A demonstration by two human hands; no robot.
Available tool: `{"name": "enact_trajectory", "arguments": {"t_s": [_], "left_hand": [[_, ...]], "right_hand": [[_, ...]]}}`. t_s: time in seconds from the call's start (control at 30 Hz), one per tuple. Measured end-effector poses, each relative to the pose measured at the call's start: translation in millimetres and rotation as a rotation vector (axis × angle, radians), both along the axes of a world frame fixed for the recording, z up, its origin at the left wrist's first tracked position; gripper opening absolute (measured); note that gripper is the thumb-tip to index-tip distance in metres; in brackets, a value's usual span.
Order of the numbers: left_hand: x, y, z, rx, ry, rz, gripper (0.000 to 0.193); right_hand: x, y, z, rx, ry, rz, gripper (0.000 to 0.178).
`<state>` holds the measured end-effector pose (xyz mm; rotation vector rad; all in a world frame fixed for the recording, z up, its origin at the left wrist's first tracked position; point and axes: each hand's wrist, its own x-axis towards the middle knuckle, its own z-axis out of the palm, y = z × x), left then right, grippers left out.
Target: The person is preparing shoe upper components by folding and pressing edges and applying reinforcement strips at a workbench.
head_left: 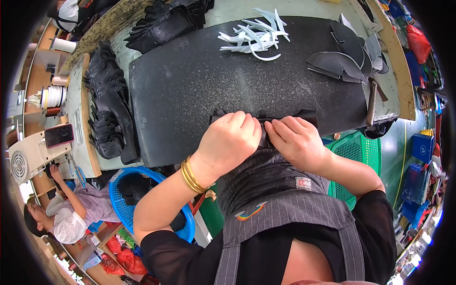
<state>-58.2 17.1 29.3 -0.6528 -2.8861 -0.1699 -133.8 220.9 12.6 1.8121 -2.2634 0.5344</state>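
Note:
At the near edge of the black work board [190, 90], a black leather-like piece [308, 115] is held in both hands. My left hand [232, 140] pinches it with bent fingers on the left. Close beside it, my right hand [294, 140] grips the same piece, its thumb and fingers pressed together. Much of the piece is hidden beneath my fingers, so its full shape cannot be made out. Farther back on the board lies a loose heap of pale curved strips [256, 38].
Stacked black pieces [107, 104] line the left side, with another black pile [166, 26] behind. Dark grey curved panels [346, 54] and a wooden-handled tool [372, 102] lie at right. A blue basket [114, 190] and green basket [368, 152] flank me. Another person [76, 213] works at left.

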Motion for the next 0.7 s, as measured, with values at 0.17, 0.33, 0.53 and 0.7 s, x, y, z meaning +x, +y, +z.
{"name": "enact_trajectory", "arguments": {"t_s": [0.17, 0.33, 0.53, 0.7], "left_hand": [[-4.9, -6.3, -3.0, -0.066, 0.023, -0.148, 0.024], [-2.3, -4.4, -6.1, 0.19, -0.073, 0.055, 0.024], [-4.6, -11.9, -9.5, 0.179, -0.016, -0.033, 0.028], [-2.9, -14.0, -0.2, 0.155, -0.138, -0.058, 0.028]], "right_hand": [[6.6, -5.6, 0.6, 0.046, 0.089, -0.058, 0.038], [5.3, -6.1, -2.7, -0.028, 0.101, -0.066, 0.033], [8.8, -10.7, 3.8, 0.108, 0.094, -0.063, 0.036], [10.4, -2.2, 4.2, 0.044, -0.073, -0.078, 0.036]]}}
